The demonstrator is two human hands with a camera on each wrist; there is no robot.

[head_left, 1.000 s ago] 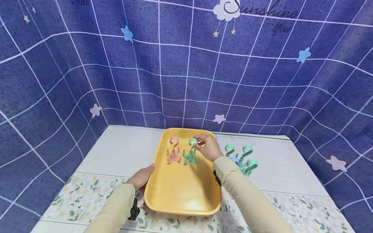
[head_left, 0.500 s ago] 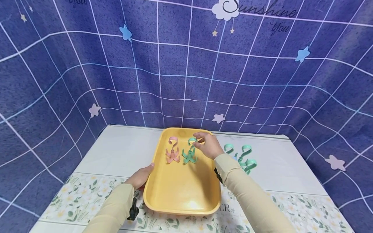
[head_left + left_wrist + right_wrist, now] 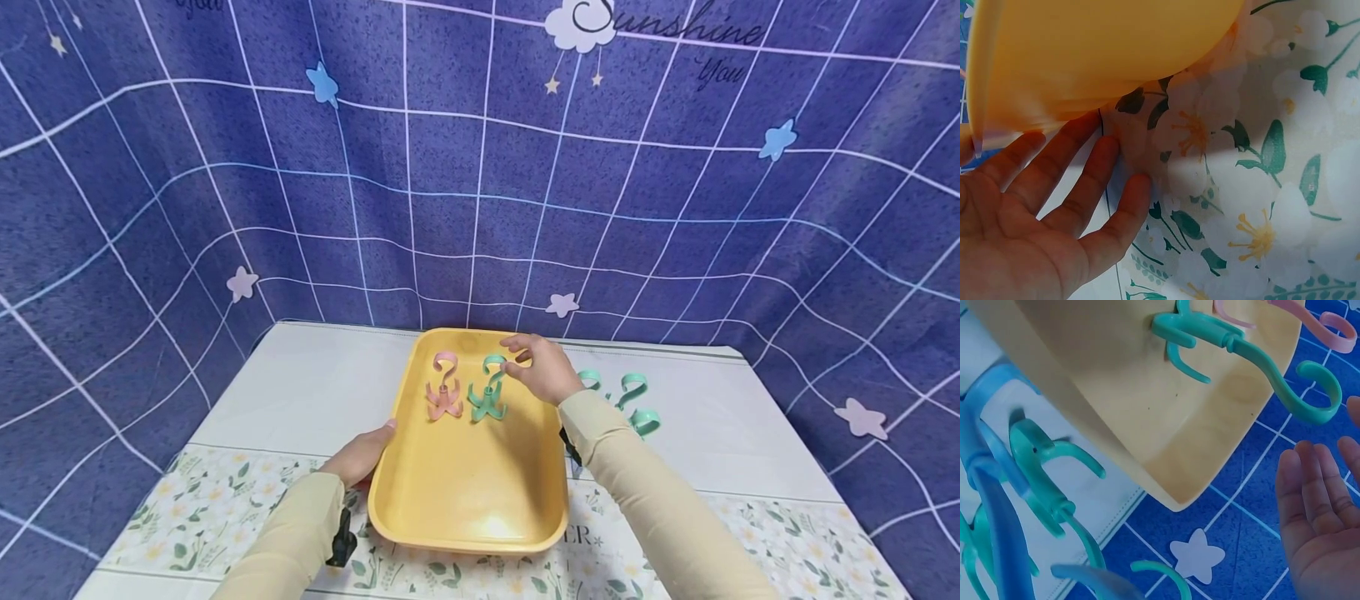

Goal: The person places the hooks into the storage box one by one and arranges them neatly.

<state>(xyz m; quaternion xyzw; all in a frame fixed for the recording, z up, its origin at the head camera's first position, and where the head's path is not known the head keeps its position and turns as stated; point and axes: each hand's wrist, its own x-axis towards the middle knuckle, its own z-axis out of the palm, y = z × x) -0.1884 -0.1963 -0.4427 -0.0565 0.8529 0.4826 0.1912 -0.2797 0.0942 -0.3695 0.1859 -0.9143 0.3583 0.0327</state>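
1 green hook [image 3: 488,403] sat, seemingly placed, beside the pink hook [image 3: 444,402]: the right hand [image 3: 550,372] had just released it (left hand [image 3: 362,456] gripping the yellow tray [image 3: 465,492]).

From the head, the right sleeve [image 3: 660,500] covers parts of the green hooks [image 3: 633,384] beside the tray [image 3: 468,492], which itself hides the start of the lettering [image 3: 588,535]. A red sliver [image 3: 365,483] under the left hand [image 3: 360,456] is too small to identify. In the right wrist view, the edges cut off the blue hook [image 3: 1000,519], the pink hook [image 3: 1310,322] and the right hand [image 3: 1322,531].
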